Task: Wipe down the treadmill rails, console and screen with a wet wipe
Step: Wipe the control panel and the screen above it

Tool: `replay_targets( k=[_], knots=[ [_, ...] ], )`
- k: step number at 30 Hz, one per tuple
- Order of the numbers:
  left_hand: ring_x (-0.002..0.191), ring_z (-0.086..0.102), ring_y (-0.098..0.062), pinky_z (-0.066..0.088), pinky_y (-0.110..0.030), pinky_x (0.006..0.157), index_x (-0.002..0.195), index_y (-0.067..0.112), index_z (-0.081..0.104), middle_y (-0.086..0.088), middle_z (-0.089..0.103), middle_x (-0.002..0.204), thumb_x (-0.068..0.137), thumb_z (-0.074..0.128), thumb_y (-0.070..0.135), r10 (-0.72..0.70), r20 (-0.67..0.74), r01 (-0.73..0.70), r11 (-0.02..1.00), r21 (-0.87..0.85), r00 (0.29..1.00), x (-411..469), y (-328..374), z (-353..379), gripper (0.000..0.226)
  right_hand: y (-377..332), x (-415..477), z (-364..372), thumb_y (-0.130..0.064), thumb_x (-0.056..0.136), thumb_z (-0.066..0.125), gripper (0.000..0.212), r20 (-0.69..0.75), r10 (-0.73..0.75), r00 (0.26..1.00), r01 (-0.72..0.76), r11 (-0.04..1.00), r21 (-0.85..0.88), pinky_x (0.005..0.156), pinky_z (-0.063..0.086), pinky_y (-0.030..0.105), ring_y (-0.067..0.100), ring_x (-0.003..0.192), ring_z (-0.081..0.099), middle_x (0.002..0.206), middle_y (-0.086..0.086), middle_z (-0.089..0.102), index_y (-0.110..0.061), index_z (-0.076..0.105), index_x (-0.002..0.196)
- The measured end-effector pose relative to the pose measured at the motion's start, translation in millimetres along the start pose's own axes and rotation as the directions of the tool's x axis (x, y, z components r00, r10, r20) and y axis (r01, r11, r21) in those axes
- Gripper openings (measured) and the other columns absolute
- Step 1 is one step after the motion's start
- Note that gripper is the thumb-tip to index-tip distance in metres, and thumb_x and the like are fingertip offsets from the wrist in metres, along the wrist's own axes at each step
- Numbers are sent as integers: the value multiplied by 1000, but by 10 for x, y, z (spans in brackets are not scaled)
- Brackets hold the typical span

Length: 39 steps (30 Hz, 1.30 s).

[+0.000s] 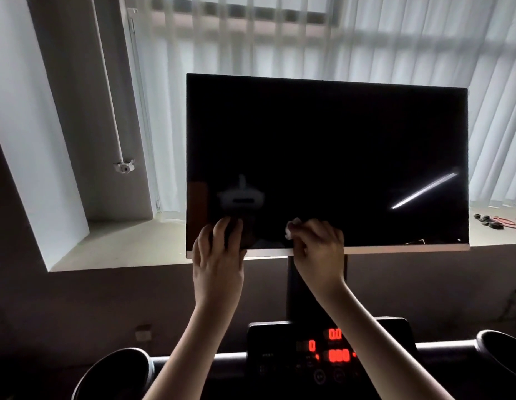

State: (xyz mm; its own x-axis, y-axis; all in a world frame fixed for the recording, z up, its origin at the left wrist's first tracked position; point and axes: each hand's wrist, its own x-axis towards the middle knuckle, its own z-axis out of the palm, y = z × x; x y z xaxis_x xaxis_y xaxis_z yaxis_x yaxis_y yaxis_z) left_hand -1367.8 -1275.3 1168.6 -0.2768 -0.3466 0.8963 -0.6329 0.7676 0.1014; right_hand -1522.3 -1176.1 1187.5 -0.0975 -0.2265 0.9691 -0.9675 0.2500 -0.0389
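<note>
The left forearm [190, 342] and the right forearm [380, 336] are bare from the bottom edge of the view up to narrow wrists, each long and slim with smooth outlines. The left hand [217, 255] and the right hand [318, 249] are bare as well, with slender fingers [222, 229] whose nails are too dim to make out. What is worn shows only as a faint reflection in the dark screen [337, 140]: a pale, wide headset [240, 197] with a dark horizontal slot across its front and a narrow strap rising from the middle of its top.
</note>
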Motion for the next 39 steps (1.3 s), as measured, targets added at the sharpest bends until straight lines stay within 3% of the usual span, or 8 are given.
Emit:
replay_targets(
  k=[4,9,14,19,25,30,35,39],
  knots=[
    [111,42,-33,50,-49,88,126,7,60,-12,53,126,71,82,15,-34,15,35,999,-31,999,-10,85,11,60,84,35,-33,-10,77,62,16,76,-257,963,248,962,113,72,36,33,17,75,57,78,-7,63,-22,73,78],
    [112,44,-35,49,-50,87,123,5,60,-16,54,125,76,71,44,-135,53,134,991,12,989,13,260,19,62,205,362,18,-10,77,60,17,-33,-27,999,30,995,95,76,35,32,20,78,58,80,-2,63,-19,74,81],
    [114,47,-41,49,-53,88,124,2,57,-19,50,126,74,72,46,-195,63,193,980,39,979,3,355,62,68,262,349,18,-6,74,72,15,65,-401,914,384,904,186,73,34,31,18,76,58,76,-4,60,-20,73,78],
    [116,48,-43,48,-54,91,124,1,57,-20,51,127,79,50,57,-235,37,234,972,28,971,22,437,53,72,295,573,71,-8,71,71,14,-13,-191,981,191,970,149,74,42,36,20,84,58,82,-3,63,-19,74,79],
    [118,48,-45,46,-54,93,123,-2,57,-24,51,129,78,44,66,-273,55,269,961,69,960,15,532,76,83,395,601,100,-11,75,62,16,3,-468,884,458,866,202,74,35,34,18,81,54,77,-5,60,-22,73,76],
    [118,44,-40,44,-53,94,122,0,52,-22,50,128,78,55,59,-252,32,250,966,73,967,13,536,95,74,383,871,154,-5,72,65,17,-115,-177,978,192,972,137,72,36,36,24,78,57,79,0,61,-18,73,79],
    [113,47,-33,49,-49,91,129,4,53,-13,50,126,70,73,37,-142,28,141,989,33,989,22,582,93,70,393,902,177,-5,79,64,17,-56,-475,878,477,864,161,68,40,36,23,76,60,77,-1,60,-19,72,76],
    [113,47,-34,51,-49,90,127,5,55,-12,52,126,73,69,35,-128,24,128,992,6,991,11,567,120,64,475,1195,178,-1,74,72,18,-140,-167,976,183,977,110,65,40,35,28,73,60,75,2,59,-19,72,78]
  ],
)
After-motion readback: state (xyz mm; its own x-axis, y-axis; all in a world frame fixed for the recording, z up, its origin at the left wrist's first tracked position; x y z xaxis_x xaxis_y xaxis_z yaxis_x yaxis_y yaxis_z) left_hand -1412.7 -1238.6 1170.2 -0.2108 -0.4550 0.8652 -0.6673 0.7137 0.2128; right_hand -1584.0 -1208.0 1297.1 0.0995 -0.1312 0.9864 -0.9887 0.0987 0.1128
